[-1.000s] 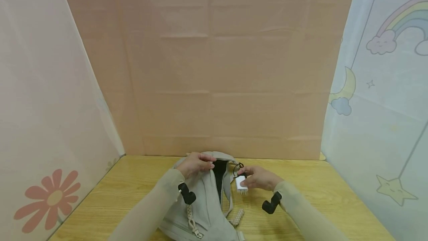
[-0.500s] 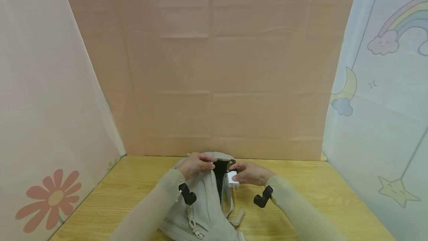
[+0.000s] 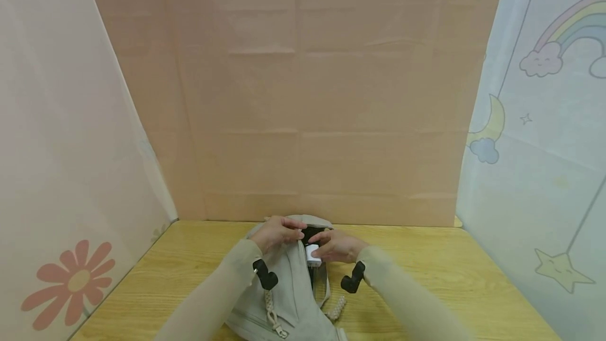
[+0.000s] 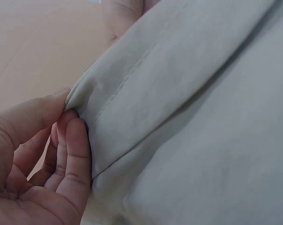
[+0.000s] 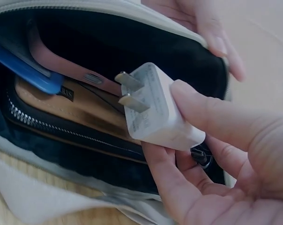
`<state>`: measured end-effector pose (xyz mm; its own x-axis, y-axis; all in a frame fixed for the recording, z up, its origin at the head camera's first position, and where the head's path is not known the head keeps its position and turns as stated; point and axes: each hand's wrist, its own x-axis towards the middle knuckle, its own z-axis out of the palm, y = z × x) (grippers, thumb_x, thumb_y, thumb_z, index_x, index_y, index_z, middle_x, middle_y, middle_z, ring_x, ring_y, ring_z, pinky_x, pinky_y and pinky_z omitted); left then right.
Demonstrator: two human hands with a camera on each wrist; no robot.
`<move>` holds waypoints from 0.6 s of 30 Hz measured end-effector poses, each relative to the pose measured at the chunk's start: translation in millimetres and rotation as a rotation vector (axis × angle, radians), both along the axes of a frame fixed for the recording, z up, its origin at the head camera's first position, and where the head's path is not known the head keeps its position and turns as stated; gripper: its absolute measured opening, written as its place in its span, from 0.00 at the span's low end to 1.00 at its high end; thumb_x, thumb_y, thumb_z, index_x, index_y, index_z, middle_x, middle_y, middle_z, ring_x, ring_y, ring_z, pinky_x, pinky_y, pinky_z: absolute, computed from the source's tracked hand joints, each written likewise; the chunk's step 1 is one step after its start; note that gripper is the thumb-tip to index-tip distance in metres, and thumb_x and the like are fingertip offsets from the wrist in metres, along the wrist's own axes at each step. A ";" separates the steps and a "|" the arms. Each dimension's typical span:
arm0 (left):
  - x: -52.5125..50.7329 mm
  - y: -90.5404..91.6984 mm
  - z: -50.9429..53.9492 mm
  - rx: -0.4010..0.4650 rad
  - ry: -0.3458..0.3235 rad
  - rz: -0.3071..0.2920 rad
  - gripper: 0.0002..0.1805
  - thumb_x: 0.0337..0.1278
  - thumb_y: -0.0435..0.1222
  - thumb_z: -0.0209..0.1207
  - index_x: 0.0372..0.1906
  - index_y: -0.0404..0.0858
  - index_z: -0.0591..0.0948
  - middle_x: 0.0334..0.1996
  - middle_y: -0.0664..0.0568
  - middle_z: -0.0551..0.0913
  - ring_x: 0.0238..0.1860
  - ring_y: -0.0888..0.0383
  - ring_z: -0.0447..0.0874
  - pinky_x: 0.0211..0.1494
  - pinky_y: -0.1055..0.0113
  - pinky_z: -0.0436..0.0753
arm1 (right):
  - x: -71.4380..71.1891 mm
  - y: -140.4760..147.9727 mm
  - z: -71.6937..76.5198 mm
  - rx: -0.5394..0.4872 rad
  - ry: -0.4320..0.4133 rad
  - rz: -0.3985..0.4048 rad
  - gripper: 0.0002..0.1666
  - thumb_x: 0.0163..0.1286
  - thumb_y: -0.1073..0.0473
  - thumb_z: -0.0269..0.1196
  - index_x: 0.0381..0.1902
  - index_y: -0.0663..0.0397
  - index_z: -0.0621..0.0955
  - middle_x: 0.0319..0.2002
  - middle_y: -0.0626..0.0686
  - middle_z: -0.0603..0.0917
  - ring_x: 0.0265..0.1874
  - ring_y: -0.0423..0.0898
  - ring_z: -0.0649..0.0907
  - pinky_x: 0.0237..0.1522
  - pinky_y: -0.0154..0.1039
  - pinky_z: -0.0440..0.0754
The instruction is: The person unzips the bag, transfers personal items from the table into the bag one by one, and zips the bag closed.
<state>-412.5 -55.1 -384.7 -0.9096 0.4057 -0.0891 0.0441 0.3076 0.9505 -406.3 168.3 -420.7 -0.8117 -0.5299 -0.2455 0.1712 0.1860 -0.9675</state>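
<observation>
A light grey fabric bag point(image 3: 284, 288) lies on the table, its zipped mouth spread. My left hand point(image 3: 276, 233) pinches the edge of that mouth between thumb and fingers, and the left wrist view shows the folded fabric point(image 4: 132, 89) there. Over the opening, my right hand point(image 3: 341, 246) holds a white charger plug point(image 5: 155, 112) by its sides, two metal prongs pointing out. A bit of black cable point(image 5: 201, 156) shows by its fingers. Inside the bag lie a tan zipped pouch point(image 5: 94, 115), a pink rounded object point(image 5: 69, 63) and a blue flat object point(image 5: 29, 70).
A wooden table point(image 3: 426, 278) carries the bag. Behind it stands a tan paper-like backdrop point(image 3: 303, 120), with patterned sheets at both sides. A braided cord point(image 3: 337, 308) and a strap point(image 3: 326, 283) trail at the bag's right side.
My right hand has moved left with the charger plug, from beside the bag to over its opening. The left hand has stayed at the bag's edge.
</observation>
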 end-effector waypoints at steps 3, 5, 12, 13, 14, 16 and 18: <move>-0.3 -0.1 0.8 -0.002 -0.009 0.001 0.18 0.57 0.34 0.65 0.53 0.34 0.83 0.54 0.46 0.82 0.42 0.61 0.82 0.53 0.60 0.80 | -1.2 -7.1 -2.5 -0.019 -0.010 0.017 0.28 0.65 0.70 0.63 0.62 0.68 0.71 0.52 0.59 0.74 0.42 0.45 0.80 0.48 0.42 0.80; -0.3 -0.4 0.6 0.006 -0.014 0.000 0.18 0.58 0.34 0.65 0.53 0.34 0.83 0.54 0.47 0.82 0.43 0.60 0.82 0.53 0.60 0.80 | -2.3 -11.1 -4.1 -0.029 -0.012 0.047 0.29 0.66 0.71 0.60 0.64 0.70 0.68 0.45 0.56 0.76 0.40 0.44 0.81 0.47 0.41 0.80; 0.8 -0.6 0.1 0.021 -0.008 -0.017 0.17 0.60 0.33 0.63 0.54 0.33 0.82 0.52 0.46 0.83 0.43 0.59 0.83 0.52 0.61 0.81 | -6.6 -21.8 -7.2 -0.092 -0.008 0.134 0.29 0.66 0.75 0.54 0.64 0.74 0.63 0.44 0.54 0.78 0.42 0.42 0.81 0.49 0.39 0.79; 1.1 -0.5 0.1 0.023 -0.014 -0.012 0.17 0.60 0.33 0.63 0.54 0.34 0.83 0.51 0.46 0.84 0.43 0.60 0.83 0.52 0.61 0.81 | -6.8 -23.4 -7.6 -0.098 -0.005 0.140 0.28 0.66 0.75 0.54 0.63 0.74 0.63 0.45 0.55 0.78 0.43 0.42 0.81 0.49 0.40 0.79; 1.0 -0.6 -0.2 0.022 -0.013 -0.010 0.17 0.59 0.33 0.63 0.53 0.34 0.83 0.51 0.46 0.84 0.43 0.60 0.83 0.52 0.61 0.81 | -6.9 -25.0 -8.2 -0.100 -0.004 0.143 0.27 0.66 0.75 0.53 0.63 0.74 0.64 0.45 0.55 0.78 0.43 0.43 0.81 0.50 0.40 0.79; 1.1 -0.8 -0.8 0.022 -0.012 -0.008 0.17 0.59 0.33 0.63 0.53 0.34 0.83 0.50 0.46 0.85 0.42 0.60 0.83 0.51 0.62 0.81 | -6.5 -28.6 -9.3 -0.107 -0.015 0.140 0.26 0.66 0.76 0.53 0.62 0.74 0.65 0.46 0.54 0.79 0.44 0.42 0.81 0.50 0.40 0.79; 1.2 -0.9 -1.5 0.019 -0.009 -0.008 0.17 0.60 0.32 0.63 0.54 0.33 0.82 0.50 0.45 0.85 0.41 0.61 0.83 0.50 0.62 0.81 | -5.7 -32.3 -10.8 -0.112 -0.014 0.132 0.26 0.65 0.76 0.52 0.62 0.74 0.66 0.45 0.53 0.79 0.43 0.42 0.81 0.49 0.39 0.80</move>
<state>-411.3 -56.0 -386.2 -0.9056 0.4146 -0.0898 0.0376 0.2892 0.9565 -412.0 136.0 -431.5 -0.7303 -0.6562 -0.1898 0.1664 0.0985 -0.9811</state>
